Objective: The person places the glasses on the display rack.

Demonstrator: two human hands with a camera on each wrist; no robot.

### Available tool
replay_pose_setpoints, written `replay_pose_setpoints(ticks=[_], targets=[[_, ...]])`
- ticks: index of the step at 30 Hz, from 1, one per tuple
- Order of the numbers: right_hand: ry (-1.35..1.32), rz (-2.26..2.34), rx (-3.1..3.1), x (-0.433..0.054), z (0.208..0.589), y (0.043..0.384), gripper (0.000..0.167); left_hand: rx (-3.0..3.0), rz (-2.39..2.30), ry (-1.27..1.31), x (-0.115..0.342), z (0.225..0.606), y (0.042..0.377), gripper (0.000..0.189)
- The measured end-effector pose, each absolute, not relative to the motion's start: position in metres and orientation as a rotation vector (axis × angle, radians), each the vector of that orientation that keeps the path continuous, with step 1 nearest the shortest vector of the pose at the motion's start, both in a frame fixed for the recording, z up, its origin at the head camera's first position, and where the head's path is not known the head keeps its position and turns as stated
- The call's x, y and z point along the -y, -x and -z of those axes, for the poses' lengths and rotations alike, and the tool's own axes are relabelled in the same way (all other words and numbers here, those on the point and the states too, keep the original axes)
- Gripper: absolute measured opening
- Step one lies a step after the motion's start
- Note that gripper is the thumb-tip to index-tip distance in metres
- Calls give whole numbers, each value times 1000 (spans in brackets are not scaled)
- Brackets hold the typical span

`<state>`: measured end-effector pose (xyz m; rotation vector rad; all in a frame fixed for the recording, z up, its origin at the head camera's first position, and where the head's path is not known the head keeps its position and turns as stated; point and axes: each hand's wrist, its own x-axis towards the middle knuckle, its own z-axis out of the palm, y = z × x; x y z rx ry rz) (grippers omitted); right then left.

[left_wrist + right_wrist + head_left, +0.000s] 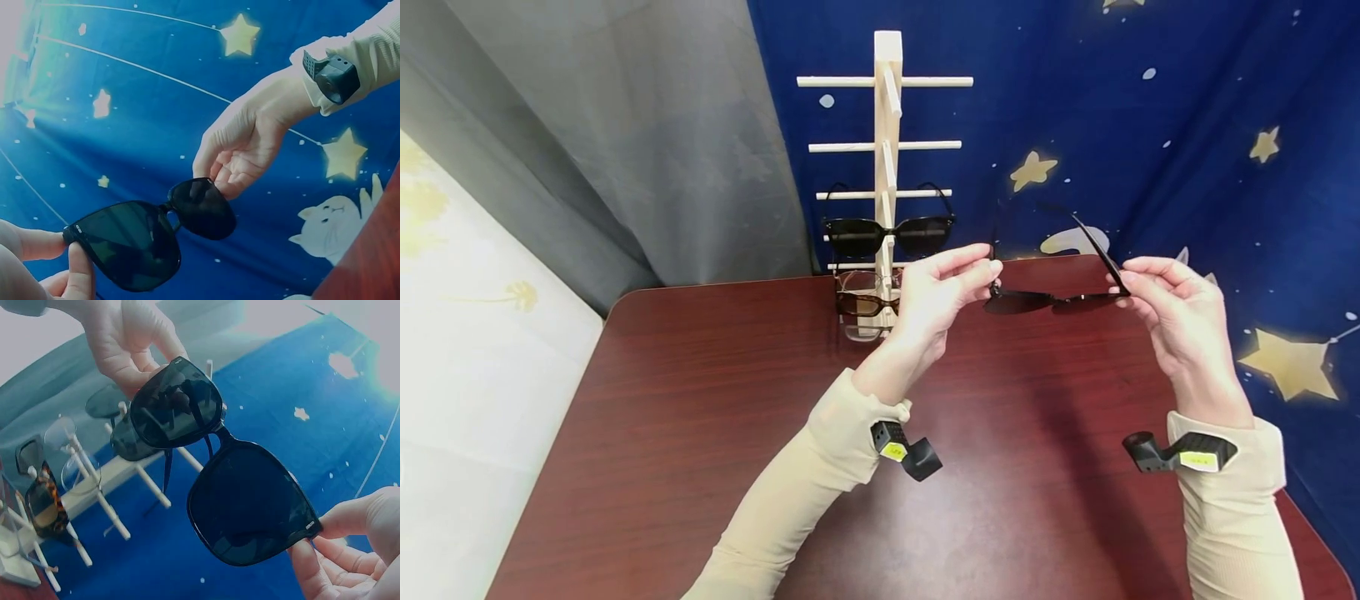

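Observation:
A pair of black sunglasses (1021, 302) is held up in the air between both hands, its temples unfolded and pointing away toward the curtain. My left hand (942, 292) pinches the frame's left hinge corner between thumb and fingers. At the opposite corner, my right hand (1180, 308) pinches the hinge the same way. Both dark lenses (247, 503) show large in the right wrist view. Just left of the held pair stands a wooden display rack (887, 125) with pegs. Black sunglasses (857, 237) hang on its middle, partly above tortoiseshell glasses (861, 305).
Clear-lensed glasses (861, 333) sit low on the rack, partly behind my left hand. The rack's upper crossbars (936, 82) carry no glasses. A dark red table (700, 417) lies below, with a blue star-patterned curtain (1210, 125) behind it and a grey curtain (662, 142) at the left.

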<state>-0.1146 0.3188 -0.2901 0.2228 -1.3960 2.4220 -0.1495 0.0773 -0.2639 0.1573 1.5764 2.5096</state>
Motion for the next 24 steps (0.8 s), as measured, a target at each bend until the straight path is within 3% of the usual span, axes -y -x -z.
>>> replay_pose_setpoints(ticks=[24], targets=[[-298,-2386,1533,-252,234,159,11,-1555,-2757,-121,-10,216,153,33]])
